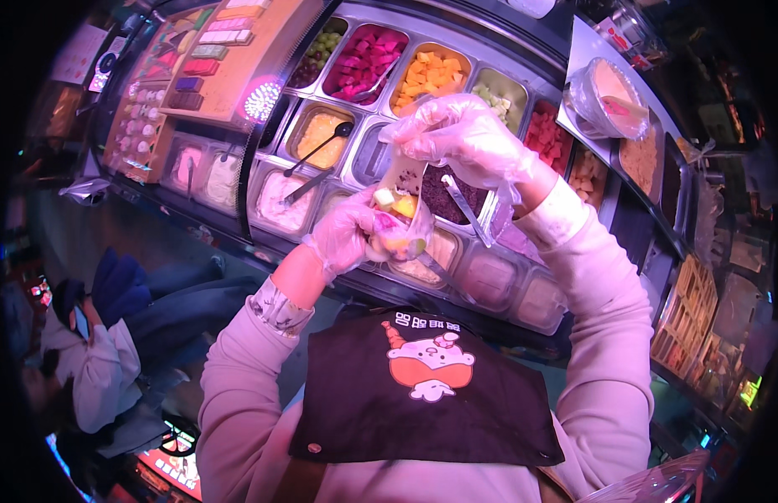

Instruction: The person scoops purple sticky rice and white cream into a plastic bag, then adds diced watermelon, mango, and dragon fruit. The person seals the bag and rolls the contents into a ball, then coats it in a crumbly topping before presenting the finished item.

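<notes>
In front of my chest, above the food pans, my left hand [345, 233] in a clear plastic glove is closed round the lower part of a small pack of cut fruit [399, 225]. Yellow, white and pink pieces show through its clear, shiny side. My right hand [460, 134], also gloved, is bent over the top of the pack, its fingers pinched at the pale upper edge. Its fingertips are partly hidden. Just right of the pack, metal tongs [466, 210] lie across a pan of dark purple food [447, 191].
Metal pans hold pink fruit cubes [368, 63], orange-yellow cubes [429, 75] and red cubes [546, 134]. A black spoon [322, 147] rests in a yellow pan. Plastic-wrapped bowls [608, 96] stand at the far right. A wooden display rack [229, 50] is at far left; a seated person [95, 360] is at lower left.
</notes>
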`<state>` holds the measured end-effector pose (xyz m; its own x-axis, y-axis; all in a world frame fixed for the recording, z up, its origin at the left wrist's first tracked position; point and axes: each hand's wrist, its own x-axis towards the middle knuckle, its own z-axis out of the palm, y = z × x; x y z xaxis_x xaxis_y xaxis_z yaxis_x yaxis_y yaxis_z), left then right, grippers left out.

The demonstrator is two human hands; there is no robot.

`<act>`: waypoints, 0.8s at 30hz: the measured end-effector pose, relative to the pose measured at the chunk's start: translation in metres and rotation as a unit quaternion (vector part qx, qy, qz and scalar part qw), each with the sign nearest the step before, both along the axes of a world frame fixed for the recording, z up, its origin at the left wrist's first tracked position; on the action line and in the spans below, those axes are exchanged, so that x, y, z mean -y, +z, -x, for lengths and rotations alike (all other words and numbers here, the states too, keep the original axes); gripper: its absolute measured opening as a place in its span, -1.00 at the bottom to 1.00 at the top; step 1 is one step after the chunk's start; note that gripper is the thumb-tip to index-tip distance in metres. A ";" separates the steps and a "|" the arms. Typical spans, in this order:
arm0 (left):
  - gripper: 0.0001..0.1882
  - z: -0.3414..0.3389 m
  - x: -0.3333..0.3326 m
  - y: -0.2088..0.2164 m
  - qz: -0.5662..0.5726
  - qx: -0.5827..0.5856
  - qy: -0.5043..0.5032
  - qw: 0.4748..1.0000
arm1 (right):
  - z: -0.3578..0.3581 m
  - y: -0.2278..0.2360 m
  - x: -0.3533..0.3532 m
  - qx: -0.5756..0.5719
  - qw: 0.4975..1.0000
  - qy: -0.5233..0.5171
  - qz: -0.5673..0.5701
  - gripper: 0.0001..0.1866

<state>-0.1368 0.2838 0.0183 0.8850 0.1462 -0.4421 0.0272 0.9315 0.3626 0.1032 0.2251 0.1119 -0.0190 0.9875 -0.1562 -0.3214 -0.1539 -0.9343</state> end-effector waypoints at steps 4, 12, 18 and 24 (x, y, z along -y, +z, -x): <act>-0.22 -0.007 -0.010 -0.004 -0.001 -0.009 0.019 1.000 | 0.016 0.015 0.024 0.182 0.978 0.022 -0.096 -0.77; -0.23 -0.015 -0.009 0.026 0.071 0.083 0.087 0.990 | 0.058 -0.021 0.096 0.645 0.653 0.018 -0.397 -0.63; -0.26 -0.014 0.003 0.051 -0.035 0.010 0.077 0.996 | 0.072 -0.045 0.147 0.685 0.637 -0.156 -0.318 -0.42; -0.26 -0.025 0.020 0.064 -0.084 0.011 -0.097 0.992 | 0.075 -0.068 0.112 0.009 0.968 -0.251 -0.017 -0.32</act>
<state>-0.1118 0.2635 0.0822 0.9128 0.0422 -0.4062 0.1906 0.8357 0.5150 0.0279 0.1134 0.0435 0.4662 0.8767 -0.1188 -0.3309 0.0482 -0.9424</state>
